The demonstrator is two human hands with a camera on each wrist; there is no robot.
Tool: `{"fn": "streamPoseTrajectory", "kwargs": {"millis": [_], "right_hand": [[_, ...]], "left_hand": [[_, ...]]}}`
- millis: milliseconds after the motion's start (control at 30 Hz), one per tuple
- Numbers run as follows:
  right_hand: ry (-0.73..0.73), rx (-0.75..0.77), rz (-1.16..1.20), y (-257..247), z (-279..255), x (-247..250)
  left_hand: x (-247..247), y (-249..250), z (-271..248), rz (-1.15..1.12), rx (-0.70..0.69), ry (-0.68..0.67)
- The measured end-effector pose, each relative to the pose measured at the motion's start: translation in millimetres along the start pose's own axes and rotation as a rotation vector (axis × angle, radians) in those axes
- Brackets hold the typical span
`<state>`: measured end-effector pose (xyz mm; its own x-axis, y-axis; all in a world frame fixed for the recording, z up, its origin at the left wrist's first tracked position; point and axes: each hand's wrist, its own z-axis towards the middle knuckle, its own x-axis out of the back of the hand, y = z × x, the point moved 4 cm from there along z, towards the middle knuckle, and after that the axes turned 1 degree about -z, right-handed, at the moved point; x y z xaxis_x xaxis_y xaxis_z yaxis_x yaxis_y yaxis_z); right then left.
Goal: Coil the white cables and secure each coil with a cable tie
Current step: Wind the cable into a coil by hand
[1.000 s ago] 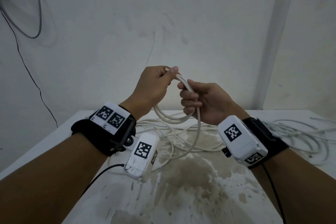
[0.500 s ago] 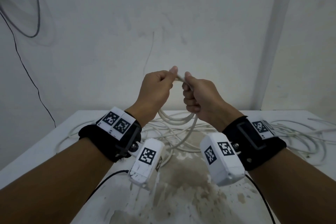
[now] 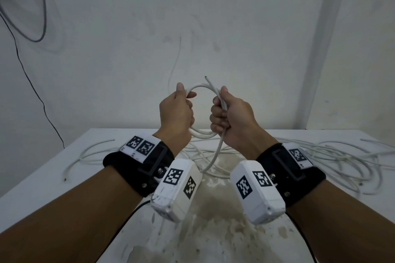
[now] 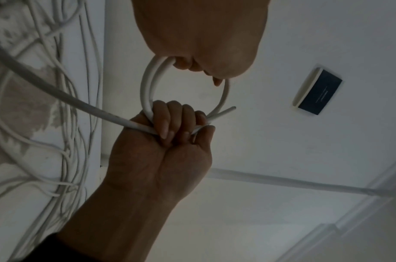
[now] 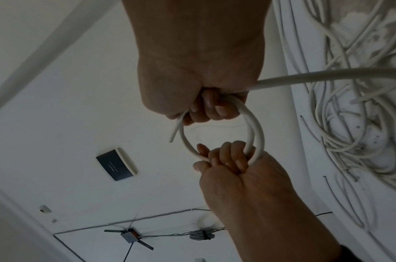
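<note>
Now each hand, left hand (image 3: 176, 113) and right hand (image 3: 232, 118), grips a small round white cable coil (image 3: 202, 87), its cut end sticking up.

Two bare hands — left hand (image 3: 176, 113), right hand (image 3: 232, 119). One small round coil of white cable (image 3: 203, 88) between them, about two loops. Loose white cables (image 3: 333, 156) tangled on one stained white table (image 3: 53, 179) — count unclear. Two white tagged wrist cameras (image 3: 177, 190).

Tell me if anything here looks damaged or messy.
Yes. The white table has a large brownish patch where its coating looks worn or peeled, and loose white cables sprawl tangled across it behind both hands.
</note>
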<state>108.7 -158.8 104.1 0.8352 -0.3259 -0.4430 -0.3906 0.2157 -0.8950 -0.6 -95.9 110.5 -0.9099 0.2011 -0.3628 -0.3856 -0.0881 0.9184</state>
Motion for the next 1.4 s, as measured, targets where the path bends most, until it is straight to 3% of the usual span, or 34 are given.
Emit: {"fn": "streamPoseTrajectory", "kwargs": {"millis": [133, 267, 300, 367, 433, 467, 567, 667, 967, 1400], "right_hand": [[0.116, 0.076, 0.030, -1, 4, 3], [0.274, 0.218, 0.187, -17, 12, 18], [0.299, 0.246, 0.238, -22, 13, 22], [0.324, 0.282, 0.318, -28, 14, 27], [0.314, 0.289, 0.363, -28, 13, 24], [0.305, 0.286, 0.372, -25, 12, 21], [0.297, 0.269, 0.358, -14, 8, 18], [0.305, 0.245, 0.332, -6, 5, 19], [0.216, 0.166, 0.471, -7, 6, 16], [0.195, 0.132, 0.465, -14, 8, 28]], "left_hand": [[-1, 1, 0, 0.276, -0.062, -0.014], [6, 15, -23, 0.607, -0.259, -0.032], [5, 13, -30, 0.667, -0.210, -0.115], [2, -4, -49, 0.703, 0.111, -0.330], [-3, -19, -59, 0.489, 0.412, -0.414], [-6, -23, -57, 0.314, 0.467, -0.377], [-10, -17, -40, -0.024, 0.398, -0.198], [-8, -9, -28, -0.086, 0.295, -0.080], [3, -17, -24, -0.066, 0.167, 0.012], [6, -9, -17, 0.042, 0.086, -0.001]]}}
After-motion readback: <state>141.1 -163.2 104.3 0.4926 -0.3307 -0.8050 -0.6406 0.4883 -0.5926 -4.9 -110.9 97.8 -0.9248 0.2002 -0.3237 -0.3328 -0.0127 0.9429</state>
